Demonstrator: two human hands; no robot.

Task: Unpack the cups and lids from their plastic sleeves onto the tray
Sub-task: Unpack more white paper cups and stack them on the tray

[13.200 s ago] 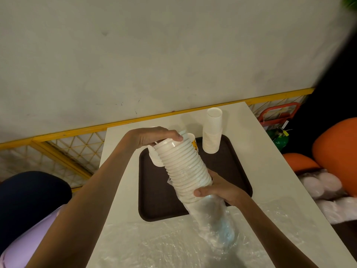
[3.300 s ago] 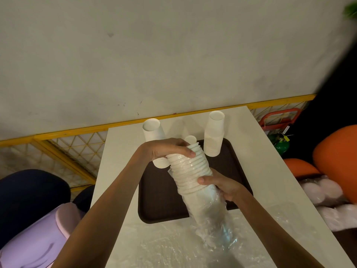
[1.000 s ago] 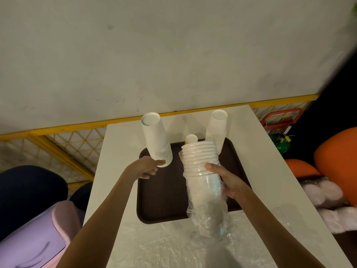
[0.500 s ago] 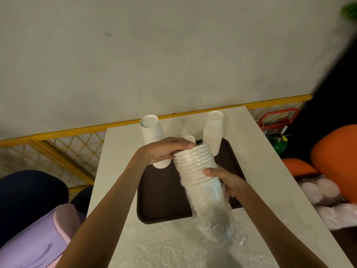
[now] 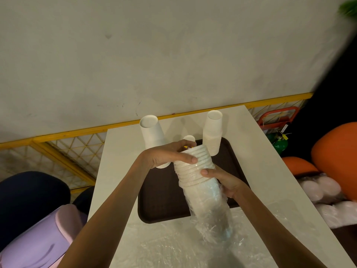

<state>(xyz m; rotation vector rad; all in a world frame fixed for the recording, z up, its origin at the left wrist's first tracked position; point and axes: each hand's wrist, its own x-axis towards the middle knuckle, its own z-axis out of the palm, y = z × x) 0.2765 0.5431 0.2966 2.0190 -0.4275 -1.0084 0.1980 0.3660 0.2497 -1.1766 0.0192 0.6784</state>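
A nested stack of white cups [image 5: 195,167] sticks out of its clear plastic sleeve [image 5: 210,211], held tilted above the dark brown tray [image 5: 160,202]. My left hand [image 5: 166,154] grips the top cups of that stack. My right hand [image 5: 222,179] holds the stack lower down, where the sleeve begins. Two upside-down cup stacks stand on the tray: one at the back left [image 5: 151,132], one at the back right [image 5: 212,132]. A smaller white cup [image 5: 189,138] shows just behind my left hand.
Crumpled clear plastic [image 5: 173,246] covers the near part of the white table [image 5: 119,171]. More sleeved white lids or cups [image 5: 320,192] lie to the right beside orange seats [image 5: 336,151]. A yellow mesh fence [image 5: 58,151] runs along the wall. A lilac object [image 5: 38,240] sits at lower left.
My left hand left the back-left stack on the tray and came back to the sleeved stack, where it now grips the top cups. My right hand kept its hold.
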